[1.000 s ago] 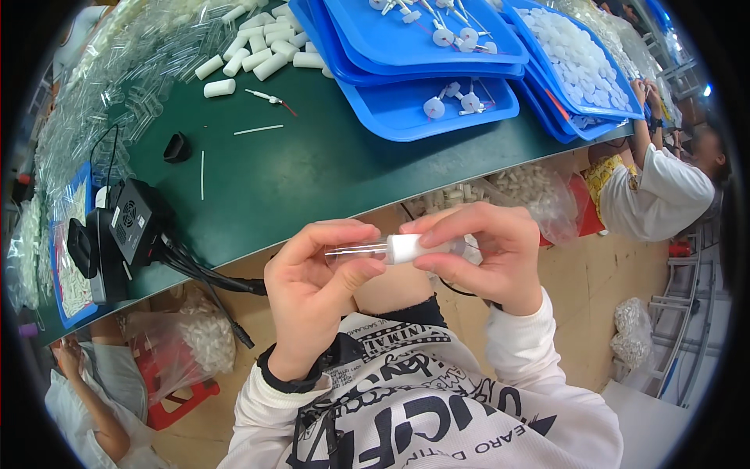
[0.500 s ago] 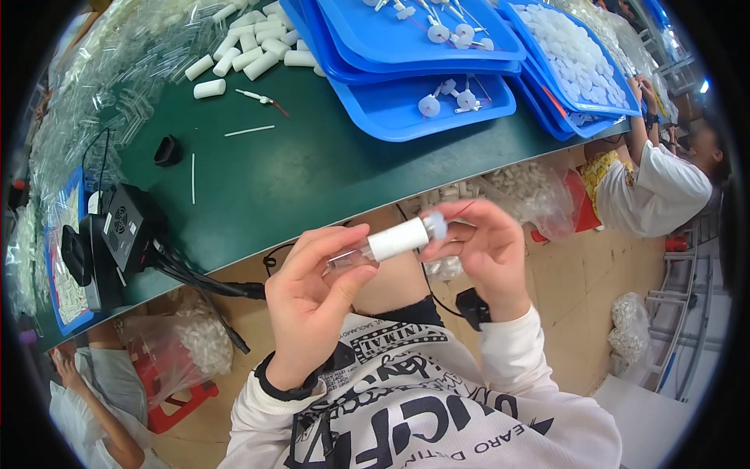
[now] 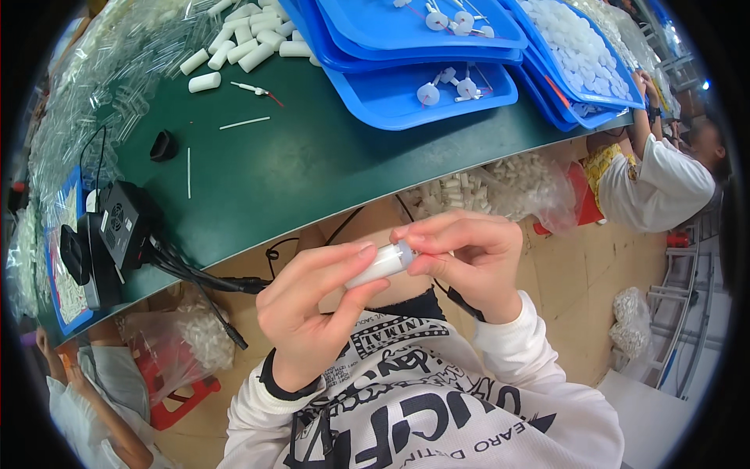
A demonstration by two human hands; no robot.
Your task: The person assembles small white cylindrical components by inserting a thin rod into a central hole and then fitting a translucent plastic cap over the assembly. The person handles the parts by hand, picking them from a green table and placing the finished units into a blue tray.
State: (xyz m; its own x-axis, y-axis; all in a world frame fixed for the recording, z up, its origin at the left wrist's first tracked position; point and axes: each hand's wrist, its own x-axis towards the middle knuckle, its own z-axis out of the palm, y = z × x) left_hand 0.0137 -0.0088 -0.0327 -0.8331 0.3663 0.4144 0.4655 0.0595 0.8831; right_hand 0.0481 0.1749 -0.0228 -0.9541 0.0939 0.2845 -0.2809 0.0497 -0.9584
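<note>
Both hands' fingers pinch the white tube; its long axis tilts up-right.

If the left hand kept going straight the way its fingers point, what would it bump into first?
The left hand points up and to the right, so its fingertips would probably meet the right hand first, which pinches the far end of the same white tube. Depth is hard to judge here.

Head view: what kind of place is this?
Likely a small-parts assembly workshop: stacked blue trays of white parts on a green workbench, bags of white cylinders underneath, and both hands, left hand and right hand, on a white cylinder.
</note>
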